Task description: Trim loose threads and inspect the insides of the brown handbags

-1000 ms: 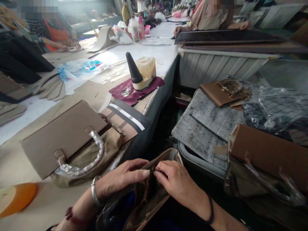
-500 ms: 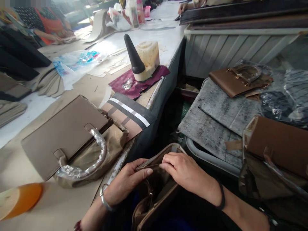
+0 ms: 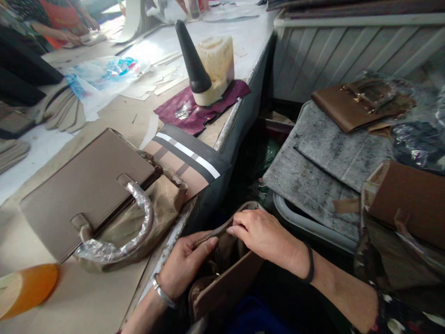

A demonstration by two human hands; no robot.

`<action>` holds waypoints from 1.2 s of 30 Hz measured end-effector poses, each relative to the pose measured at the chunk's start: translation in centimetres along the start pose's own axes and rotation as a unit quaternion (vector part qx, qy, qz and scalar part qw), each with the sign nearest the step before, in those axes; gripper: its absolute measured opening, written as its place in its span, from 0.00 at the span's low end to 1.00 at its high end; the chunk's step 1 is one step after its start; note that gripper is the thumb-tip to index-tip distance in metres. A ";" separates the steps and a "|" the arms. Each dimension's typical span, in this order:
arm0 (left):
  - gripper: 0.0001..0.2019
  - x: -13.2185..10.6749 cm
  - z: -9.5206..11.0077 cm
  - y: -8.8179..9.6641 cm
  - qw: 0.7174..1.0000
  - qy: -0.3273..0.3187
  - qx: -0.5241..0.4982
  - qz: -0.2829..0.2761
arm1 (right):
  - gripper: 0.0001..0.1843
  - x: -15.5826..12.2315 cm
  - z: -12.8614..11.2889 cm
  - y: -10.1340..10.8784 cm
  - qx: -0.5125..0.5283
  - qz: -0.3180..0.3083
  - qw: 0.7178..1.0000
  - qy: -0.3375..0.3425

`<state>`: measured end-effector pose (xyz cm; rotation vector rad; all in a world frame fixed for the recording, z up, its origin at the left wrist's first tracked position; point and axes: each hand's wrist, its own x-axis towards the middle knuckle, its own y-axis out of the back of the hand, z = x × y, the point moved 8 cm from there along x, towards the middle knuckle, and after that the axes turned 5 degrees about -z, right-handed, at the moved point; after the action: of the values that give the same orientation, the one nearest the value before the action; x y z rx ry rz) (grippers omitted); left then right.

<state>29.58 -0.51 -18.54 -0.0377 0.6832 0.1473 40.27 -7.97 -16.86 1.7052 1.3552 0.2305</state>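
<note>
A brown handbag (image 3: 225, 278) rests in my lap below the table edge, its mouth held open. My left hand (image 3: 184, 266), with a metal bangle at the wrist, pinches the near rim of the bag's opening. My right hand (image 3: 264, 234), a dark band on its wrist, is closed on the far rim, fingers curled over the edge. The inside of the bag is dark and I cannot make out what is in it.
A taupe handbag (image 3: 79, 190) with a plastic-wrapped handle (image 3: 139, 218) lies on the table at left. Behind it stand a black cone and a cream block (image 3: 215, 65) on maroon leather. Grey felt sheets (image 3: 323, 167) and more brown bags (image 3: 351, 106) lie at right. Another person's arm (image 3: 59, 28) works at far left.
The view has tilted down and both hands have slid up and left along the bag's rim; the bag's mouth is spread wider.
</note>
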 end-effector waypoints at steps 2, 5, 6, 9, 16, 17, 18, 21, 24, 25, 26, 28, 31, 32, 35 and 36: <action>0.19 0.1 -0.2 0.1 1.000 0.003 0.003 0.014 | 0.12 0.1 0.0 0.0 -0.012 0.002 1.000 0.002; 0.18 0.0 -0.3 0.0 1.000 0.009 0.007 0.024 | 0.12 0.2 0.0 0.0 -0.024 0.005 1.000 -0.003; 0.18 0.0 -0.4 0.1 0.999 0.010 0.013 0.027 | 0.13 0.2 -0.1 0.0 -0.025 0.006 1.000 -0.004; 0.18 -0.1 -0.3 0.2 0.998 0.004 0.038 0.042 | 0.13 0.2 -0.1 0.0 -0.028 0.010 1.000 -0.004; 0.20 -0.3 -0.1 0.6 0.993 -0.027 0.089 0.077 | 0.13 0.2 -0.2 -0.1 -0.026 0.016 1.000 0.002; 0.20 -0.3 0.0 0.6 0.991 -0.031 0.101 0.080 | 0.13 0.2 -0.2 -0.1 -0.027 0.017 0.999 0.002; 0.20 -0.4 0.1 0.6 0.989 -0.036 0.116 0.081 | 0.13 0.2 -0.2 -0.1 -0.028 0.019 0.999 0.002; 0.19 -0.6 0.5 0.5 0.982 -0.054 0.162 0.082 | 0.12 0.2 -0.3 -0.1 -0.030 0.022 0.999 -0.001; 0.19 -0.8 1.0 0.4 0.978 -0.072 0.179 0.083 | 0.13 0.0 -0.4 0.0 -0.030 0.028 0.999 -0.005; 0.19 -0.9 1.1 0.4 0.977 -0.077 0.181 0.085 | 0.13 0.0 -0.4 0.0 -0.029 0.031 0.999 -0.004; 0.18 -1.0 1.2 0.4 0.976 -0.082 0.182 0.086 | 0.13 -0.1 -0.4 0.0 -0.028 0.032 0.999 -0.003; 0.18 -1.0 1.4 0.3 0.975 -0.089 0.182 0.088 | 0.13 -0.1 -0.4 0.0 -0.027 0.036 0.999 -0.001; 0.18 -0.9 1.0 0.3 0.979 -0.083 0.169 0.083 | 0.13 -0.2 -0.3 0.0 -0.032 0.044 0.999 -0.004; 0.18 -0.9 0.7 0.3 0.981 -0.075 0.157 0.080 | 0.13 -0.2 -0.3 0.0 -0.034 0.047 0.998 -0.006; 0.18 -0.6 -0.2 0.3 0.988 -0.043 0.121 0.083 | 0.13 -0.3 -0.4 0.0 -0.040 0.053 0.998 -0.006; 0.18 -0.5 -0.4 0.4 0.989 -0.036 0.115 0.089 | 0.13 -0.3 -0.5 0.0 -0.040 0.054 0.998 -0.006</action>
<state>28.87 -0.20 -18.48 0.2501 0.6267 0.2393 39.83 -7.98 -16.50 1.7113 1.2307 0.3315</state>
